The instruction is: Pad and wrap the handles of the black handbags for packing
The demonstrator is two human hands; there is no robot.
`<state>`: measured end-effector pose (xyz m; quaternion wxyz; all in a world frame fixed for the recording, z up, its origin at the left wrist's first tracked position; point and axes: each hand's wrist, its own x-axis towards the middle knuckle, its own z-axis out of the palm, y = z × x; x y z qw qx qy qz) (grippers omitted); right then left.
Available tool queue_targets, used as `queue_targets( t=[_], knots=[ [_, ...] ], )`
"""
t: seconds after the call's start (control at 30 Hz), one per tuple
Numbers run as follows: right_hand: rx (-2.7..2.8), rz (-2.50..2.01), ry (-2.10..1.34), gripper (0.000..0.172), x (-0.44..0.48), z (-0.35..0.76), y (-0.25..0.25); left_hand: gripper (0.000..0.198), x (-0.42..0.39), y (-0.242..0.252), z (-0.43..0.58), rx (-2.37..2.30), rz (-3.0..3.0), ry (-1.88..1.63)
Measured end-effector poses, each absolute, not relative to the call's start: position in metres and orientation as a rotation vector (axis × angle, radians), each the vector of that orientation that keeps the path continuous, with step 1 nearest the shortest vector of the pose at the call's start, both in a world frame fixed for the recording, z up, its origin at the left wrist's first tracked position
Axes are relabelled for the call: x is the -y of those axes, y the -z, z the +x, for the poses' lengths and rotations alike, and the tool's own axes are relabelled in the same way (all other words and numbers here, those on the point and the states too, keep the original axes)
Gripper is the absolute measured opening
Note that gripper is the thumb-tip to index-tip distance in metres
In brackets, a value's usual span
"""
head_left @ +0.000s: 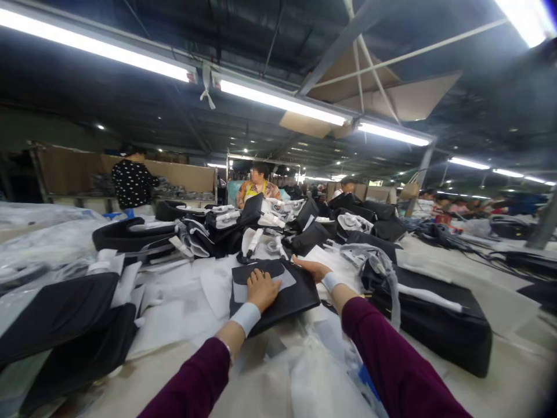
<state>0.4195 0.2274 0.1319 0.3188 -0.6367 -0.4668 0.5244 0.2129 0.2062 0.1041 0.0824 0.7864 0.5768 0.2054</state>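
Note:
A black handbag [287, 313] lies tilted in front of me on the table, with a light grey sheet [287, 280] showing around its dark flap. My left hand [262, 288] rests on the flap, its fingers spread over the surface and slightly bent. At the bag's upper right edge is my right hand [312, 269]; one digit stretches left along the edge, and the other fingers are partly hidden by the bag. Just behind the bag lie handles wrapped in white [255, 242]. Thin white sheets [174, 325] spread beside and beneath it.
Several black bags [308, 235] with white wrapping are heaped across the table's far side. A large black bag [435, 319] lies at right, and two black pieces [61, 307] at left. Clear plastic [43, 226] covers the left corner. Persons [260, 188] stand beyond the heap.

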Motion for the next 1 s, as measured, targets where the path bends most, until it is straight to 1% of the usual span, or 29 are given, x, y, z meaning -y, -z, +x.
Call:
queue_targets(
  t=[0.13,0.23,0.33,0.4,0.5,0.57,0.63,0.77,0.87,0.93,1.0],
  knots=[
    [1.182,-1.614,-1.577,0.059,-0.236,0.418,-0.127,0.055,-0.197,-0.088,0.212,-1.729,2.321,-0.729],
    [1.191,-1.518,-1.589,0.064,-0.227,0.414,-0.136,0.051,-0.191,-0.088,0.209,-1.702,2.247,-0.851],
    [1.225,-1.448,-1.556,0.067,-0.213,0.403,-0.157,0.047,-0.184,-0.088,0.197,-1.641,2.157,-1.013],
    [1.266,-1.418,-1.531,0.063,-0.205,0.388,-0.177,0.045,-0.18,-0.086,0.185,-1.585,2.094,-1.134],
    [1.375,-1.366,-1.488,0.049,-0.194,0.355,-0.21,0.044,-0.171,-0.083,0.163,-1.498,1.989,-1.328],
    [1.463,-1.336,-1.45,0.043,-0.185,0.327,-0.231,0.046,-0.163,-0.081,0.147,-1.465,1.911,-1.45],
    [1.548,-1.331,-1.414,0.045,-0.174,0.299,-0.248,0.047,-0.154,-0.079,0.133,-1.409,1.809,-1.575],
    [1.728,-1.356,-1.329,0.053,-0.148,0.248,-0.267,0.046,-0.135,-0.078,0.107,-1.14,1.525,-1.798],
    [1.912,-1.355,-1.194,0.047,-0.127,0.215,-0.274,0.049,-0.124,-0.082,0.089,-1.1,1.426,-1.846],
    [2.022,-1.362,-1.12,0.043,-0.115,0.193,-0.28,0.053,-0.118,-0.086,0.077,-1.137,1.415,-1.856],
    [2.119,-1.368,-1.041,0.041,-0.106,0.172,-0.292,0.057,-0.11,-0.089,0.065,-1.192,1.423,-1.851]
  ],
)
